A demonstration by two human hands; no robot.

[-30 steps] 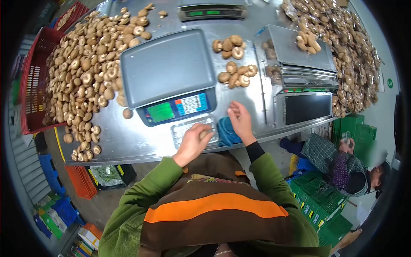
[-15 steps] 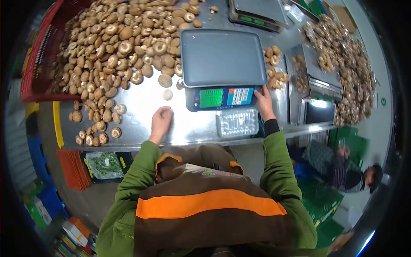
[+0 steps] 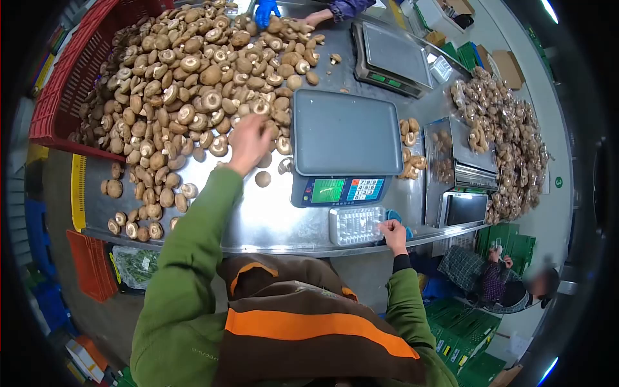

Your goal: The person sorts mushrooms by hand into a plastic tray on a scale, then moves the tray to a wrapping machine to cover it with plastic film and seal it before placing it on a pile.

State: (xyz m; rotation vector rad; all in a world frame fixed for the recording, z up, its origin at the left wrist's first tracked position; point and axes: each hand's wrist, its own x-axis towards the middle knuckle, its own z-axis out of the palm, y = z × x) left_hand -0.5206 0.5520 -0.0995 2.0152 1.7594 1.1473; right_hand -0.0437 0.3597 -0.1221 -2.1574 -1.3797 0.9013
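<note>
My left hand (image 3: 248, 143) reaches into the edge of a big pile of brown mushrooms (image 3: 180, 77) on the steel table (image 3: 258, 222); its fingers curl over mushrooms beside the scale, and whether it grips one is blurred. My right hand (image 3: 391, 233) rests at the right end of a clear plastic tray (image 3: 356, 226), which lies empty in front of the grey scale (image 3: 345, 132). The scale's platform is bare. One loose mushroom (image 3: 262, 178) lies just below my left hand.
A second scale (image 3: 390, 59) stands farther back. Packed mushroom bags (image 3: 509, 142) heap at the right by a sealing machine (image 3: 461, 164). A red crate (image 3: 61, 84) borders the pile on the left. Another person's blue-gloved hand (image 3: 265, 9) works opposite; someone crouches by green crates (image 3: 500, 280).
My left hand has gone from the table's front up into the mushroom pile. My right hand has dropped from the scale's keypad to the tray's right end. The view has tilted farther back.
</note>
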